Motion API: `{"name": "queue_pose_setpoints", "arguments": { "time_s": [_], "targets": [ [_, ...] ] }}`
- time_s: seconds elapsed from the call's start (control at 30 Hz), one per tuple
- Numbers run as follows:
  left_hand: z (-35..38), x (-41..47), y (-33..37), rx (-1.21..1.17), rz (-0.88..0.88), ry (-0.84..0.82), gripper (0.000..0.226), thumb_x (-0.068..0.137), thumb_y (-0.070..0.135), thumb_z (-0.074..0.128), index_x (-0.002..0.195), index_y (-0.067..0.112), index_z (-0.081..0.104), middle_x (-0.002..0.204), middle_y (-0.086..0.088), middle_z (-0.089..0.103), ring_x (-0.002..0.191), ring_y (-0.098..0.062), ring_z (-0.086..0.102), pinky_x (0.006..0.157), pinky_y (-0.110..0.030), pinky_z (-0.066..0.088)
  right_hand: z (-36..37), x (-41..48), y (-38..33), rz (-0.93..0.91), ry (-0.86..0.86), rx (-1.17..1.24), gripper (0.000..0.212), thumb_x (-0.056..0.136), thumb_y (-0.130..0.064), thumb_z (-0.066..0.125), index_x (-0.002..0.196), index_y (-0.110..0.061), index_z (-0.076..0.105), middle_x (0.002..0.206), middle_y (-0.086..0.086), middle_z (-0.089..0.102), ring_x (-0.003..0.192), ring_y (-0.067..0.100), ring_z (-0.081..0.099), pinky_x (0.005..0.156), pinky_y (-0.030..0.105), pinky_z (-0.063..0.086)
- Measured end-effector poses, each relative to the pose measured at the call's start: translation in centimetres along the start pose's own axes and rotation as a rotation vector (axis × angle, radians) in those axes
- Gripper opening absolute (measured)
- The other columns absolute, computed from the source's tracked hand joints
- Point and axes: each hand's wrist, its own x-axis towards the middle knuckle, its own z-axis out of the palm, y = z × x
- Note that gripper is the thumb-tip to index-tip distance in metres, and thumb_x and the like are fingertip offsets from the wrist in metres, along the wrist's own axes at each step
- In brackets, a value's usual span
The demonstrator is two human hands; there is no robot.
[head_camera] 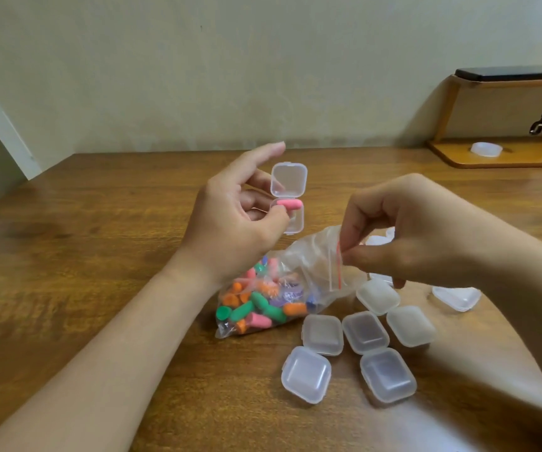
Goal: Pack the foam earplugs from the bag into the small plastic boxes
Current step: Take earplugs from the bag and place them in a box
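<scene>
The left hand [230,220] is loading an open box [288,198], its grip clamped on a pink earplug [290,203] lying across the box's lower half; the right hand [403,233] is pinching the mouth of the bag [282,288], grip closed on the plastic. Next, I judge, the earplug needs releasing into the box and the lid snapping down; the closed boxes [364,332] are waiting on the worktop [100,223] just right of the bag.

Soft, even indoor light fills the scene, casting faint shadows on the counter [100,256]. Wide-angle distortion bends the edges, and the near forearms look slightly blurred.
</scene>
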Motion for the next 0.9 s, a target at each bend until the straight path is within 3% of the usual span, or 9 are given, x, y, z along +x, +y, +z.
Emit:
{"name": "queue_pose_setpoints", "arguments": {
  "time_s": [0.17,0.27,0.37,0.47,0.6,0.7,0.77,0.9],
  "targets": [
    [-0.5,0.6,-0.5,0.143,-0.118,0.034,0.042,0.083,0.005,0.078,0.114,0.027,0.063,0.101,0.005,0.068,0.068,-0.004,0.071,0.066,-0.02,0.058,1.1,0.1,-0.3,-0.026,-0.08,-0.052,0.007,0.083,-0.017,0.077,0.082,-0.023,0.08,0.08,-0.016,0.073,0.061,-0.005,0.064,0.044,0.013,0.046],
    [-0.6,1.0,-1.0,0.134,-0.204,0.062,0.04,0.079,0.005,0.081,0.102,0.032,0.063,0.097,-0.003,0.07,0.074,-0.02,0.075,0.074,-0.039,0.062,2.5,0.5,-0.5,-0.079,-0.078,-0.123,0.012,0.089,-0.019,0.071,0.085,-0.023,0.08,0.06,-0.026,0.059,0.059,-0.013,0.057,0.051,0.006,0.04],
    [-0.7,1.2,-1.2,0.124,-0.265,0.044,0.039,0.078,0.003,0.082,0.101,0.028,0.065,0.088,-0.007,0.073,0.075,-0.024,0.074,0.072,-0.038,0.06,3.2,0.7,-0.3,-0.12,-0.098,-0.166,0.016,0.092,-0.02,0.064,0.089,-0.024,0.079,0.076,-0.018,0.068,0.076,-0.004,0.061,0.06,0.014,0.046],
    [-1.0,1.3,-0.9,0.117,-0.304,0.007,0.037,0.078,0.0,0.08,0.104,0.021,0.066,0.081,-0.011,0.074,0.065,-0.012,0.07,0.062,-0.025,0.056,3.3,0.7,0.0,-0.141,-0.12,-0.189,0.019,0.089,-0.014,0.066,0.098,-0.025,0.078,0.094,-0.012,0.073,0.088,0.006,0.064,0.075,0.026,0.053],
    [-1.3,1.3,-0.6,0.116,-0.344,-0.019,0.036,0.079,0.0,0.08,0.107,0.018,0.065,0.081,-0.013,0.074,0.067,-0.02,0.074,0.058,-0.028,0.059,3.6,0.8,0.2,-0.127,-0.102,-0.227,0.015,0.087,-0.018,0.07,0.097,-0.026,0.079,0.09,-0.013,0.071,0.084,0.003,0.06,0.072,0.016,0.05],
    [-1.5,1.3,-0.2,0.096,-0.404,-0.05,0.035,0.082,0.001,0.077,0.11,0.018,0.063,0.089,-0.015,0.072,0.073,-0.026,0.075,0.047,-0.028,0.054,3.9,1.0,0.2,-0.118,-0.088,-0.237,0.01,0.089,-0.025,0.071,0.092,-0.022,0.079,0.08,-0.011,0.069,0.084,0.0,0.056,0.065,0.011,0.045],
    [-1.6,1.3,0.1,0.103,-0.443,-0.076,0.036,0.085,0.002,0.074,0.114,0.019,0.062,0.094,-0.012,0.071,0.072,-0.019,0.075,0.044,-0.026,0.052,4.0,1.0,0.2,-0.113,-0.091,-0.262,0.012,0.091,-0.025,0.069,0.089,-0.019,0.079,0.075,-0.009,0.067,0.08,0.003,0.057,0.065,0.014,0.046],
    [-1.5,1.2,0.2,0.104,-0.493,-0.108,0.035,0.086,0.003,0.073,0.114,0.021,0.062,0.096,-0.011,0.07,0.067,-0.017,0.073,0.042,-0.028,0.051,4.2,1.2,0.2,-0.072,-0.124,-0.31,0.017,0.093,-0.02,0.06,0.095,-0.017,0.077,0.088,-0.002,0.072,0.079,0.015,0.063,0.069,0.029,0.053]
  ]
}}
